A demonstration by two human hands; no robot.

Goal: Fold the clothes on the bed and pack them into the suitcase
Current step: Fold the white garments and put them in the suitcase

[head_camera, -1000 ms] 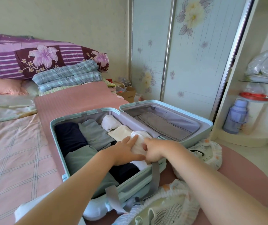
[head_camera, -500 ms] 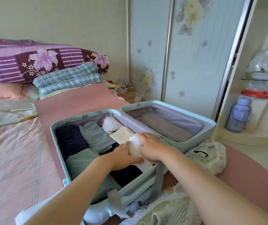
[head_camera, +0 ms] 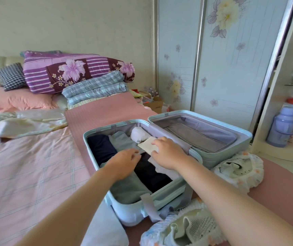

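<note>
head view: a pale blue suitcase (head_camera: 96, 158) lies open on a pink mat (head_camera: 106, 110) spread over the bed (head_camera: 27, 166). its lid half (head_camera: 200, 139), lined in grey, lies flat to the right. the near half is packed with folded clothes: a navy garment (head_camera: 100, 150) along the left wall, a grey-green garment (head_camera: 122, 142) beside it, a white roll (head_camera: 138, 134) at the far edge, a cream folded cloth (head_camera: 146, 145) just in front of the roll, a dark garment (head_camera: 151, 174) in the middle and a green garment (head_camera: 128, 187) towards the near wall. a grey strap (head_camera: 147, 203) hangs over the near rim.

both forearms reach in from the bottom of the frame. the right hand (head_camera: 168, 153) lies palm down with its fingers spread and gently bent, resting on the near end of the cream folded cloth and gripping nothing. the left hand (head_camera: 126, 160) hangs over the clothes with its wrist bent and its fingers loosely curled, tips near the edge of the grey-green garment. it is blurred, so i cannot tell whether it pinches any cloth.

two frilled garments lie unfolded on the mat, one (head_camera: 239, 169) just right of the suitcase and one (head_camera: 186, 226) in front of it under the right forearm. at the head of the bed a purple floral quilt (head_camera: 78, 71) sits behind a plaid blanket (head_camera: 96, 87). a flowered wardrobe door (head_camera: 230, 68) stands behind the suitcase.
</note>
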